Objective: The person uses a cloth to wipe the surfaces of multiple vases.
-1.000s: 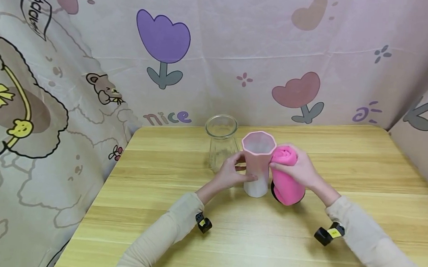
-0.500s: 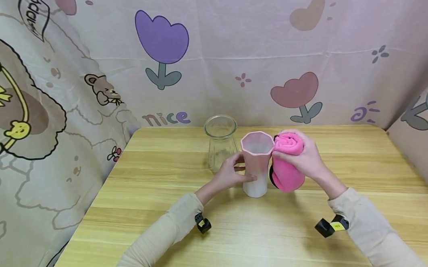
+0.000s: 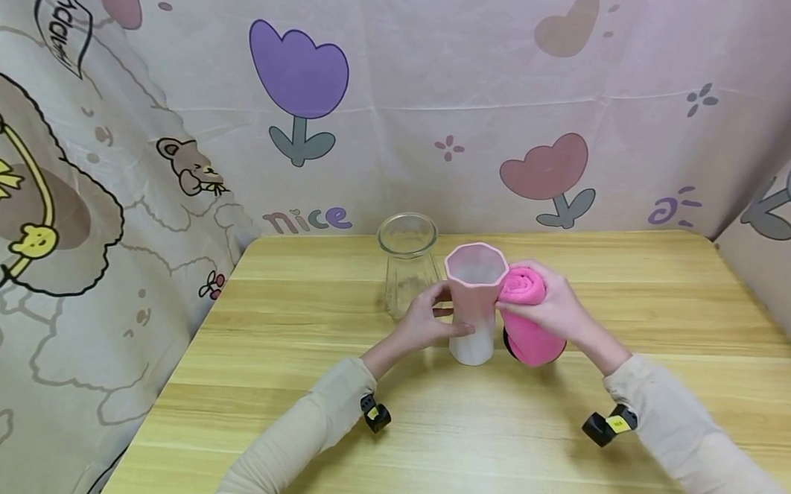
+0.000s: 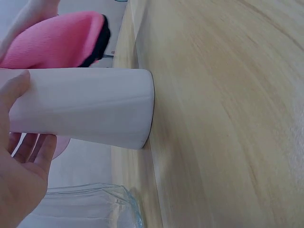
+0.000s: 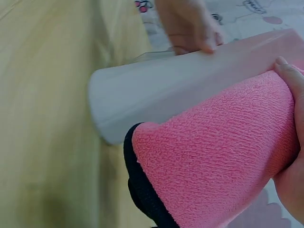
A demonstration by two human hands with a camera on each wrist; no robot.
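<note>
An octagonal-rimmed vase (image 3: pixel 475 318), pink fading to white, stands upright on the table. My left hand (image 3: pixel 424 319) grips its left side, thumb across the front and fingers behind. On the other side my right hand (image 3: pixel 555 306) holds a rolled pink towel (image 3: pixel 532 336) by its upper part, right against the vase's wall near the rim. The right wrist view shows the towel's (image 5: pixel 223 147) fuzzy surface and black edging, with its lower end hanging loose beside the vase (image 5: pixel 152 90). In the left wrist view the vase's base (image 4: pixel 137 109) meets the tabletop.
A clear glass vase (image 3: pixel 407 277) with a wide round rim stands just behind and left of my left hand. The wooden table (image 3: pixel 479 445) ends at a printed cloth backdrop (image 3: pixel 388 127), and another patterned cloth (image 3: pixel 64 297) hangs along the left.
The towel in my right hand rose along the vase's right side, then came back down. My left hand and the vase have stayed in place.
</note>
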